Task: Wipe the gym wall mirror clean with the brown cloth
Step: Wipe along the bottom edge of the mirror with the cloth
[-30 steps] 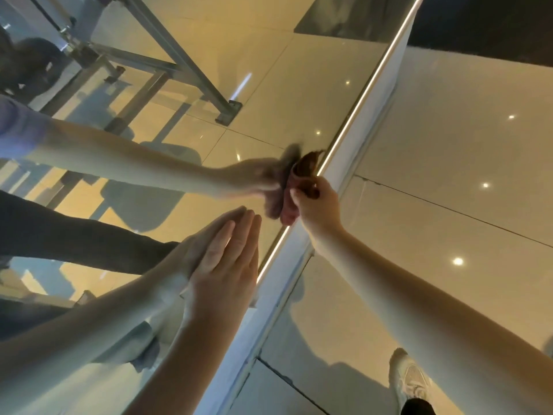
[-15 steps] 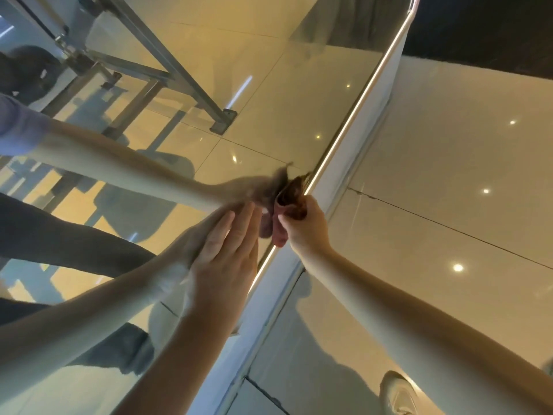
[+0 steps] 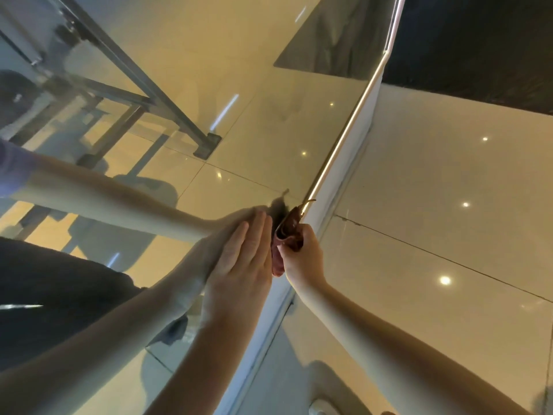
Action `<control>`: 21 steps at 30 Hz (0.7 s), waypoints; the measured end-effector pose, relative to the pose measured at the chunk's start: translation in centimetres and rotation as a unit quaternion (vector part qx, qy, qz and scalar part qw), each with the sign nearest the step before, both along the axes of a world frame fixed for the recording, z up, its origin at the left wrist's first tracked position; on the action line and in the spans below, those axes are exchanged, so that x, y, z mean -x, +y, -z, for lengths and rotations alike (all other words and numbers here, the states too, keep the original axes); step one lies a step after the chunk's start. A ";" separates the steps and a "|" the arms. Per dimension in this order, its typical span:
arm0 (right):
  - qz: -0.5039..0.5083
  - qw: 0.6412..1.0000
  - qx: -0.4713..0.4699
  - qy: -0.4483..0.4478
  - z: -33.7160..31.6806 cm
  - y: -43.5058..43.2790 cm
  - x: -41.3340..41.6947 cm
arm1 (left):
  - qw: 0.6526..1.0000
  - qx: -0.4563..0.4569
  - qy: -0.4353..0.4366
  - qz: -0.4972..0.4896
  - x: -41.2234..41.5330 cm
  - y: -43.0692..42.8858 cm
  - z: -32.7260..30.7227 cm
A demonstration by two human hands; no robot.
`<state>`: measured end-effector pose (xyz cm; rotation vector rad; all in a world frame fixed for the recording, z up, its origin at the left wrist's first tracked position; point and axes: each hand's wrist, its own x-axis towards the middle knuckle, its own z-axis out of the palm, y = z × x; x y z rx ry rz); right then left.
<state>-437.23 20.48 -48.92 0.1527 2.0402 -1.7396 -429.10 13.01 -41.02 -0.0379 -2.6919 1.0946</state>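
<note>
The wall mirror (image 3: 269, 121) fills the left and middle of the view, its lit bottom edge running diagonally. My left hand (image 3: 242, 265) lies flat on the glass with straight fingers, low down near that edge. Just to its right, my right hand (image 3: 302, 256) grips the bunched brown cloth (image 3: 285, 232) and holds it against the glass at the mirror's bottom edge. Both arms show doubled as reflections in the mirror.
A lit strip (image 3: 344, 139) and a white skirting (image 3: 353, 175) run along the mirror's bottom edge. Glossy beige floor tiles (image 3: 449, 220) lie to the right. A metal gym frame (image 3: 167, 115) shows reflected in the glass. A white shoe (image 3: 320, 410) is at the bottom.
My right hand and the cloth have slid down along the mirror's bottom edge, toward my left hand, and now sit right beside its fingers. The left hand stays flat on the glass.
</note>
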 end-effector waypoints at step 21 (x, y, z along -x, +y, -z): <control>0.073 0.992 0.013 0.100 -2.5 1.9 20.0 | 0.999 -0.022 -0.026 0.021 9.2 1.1 0.1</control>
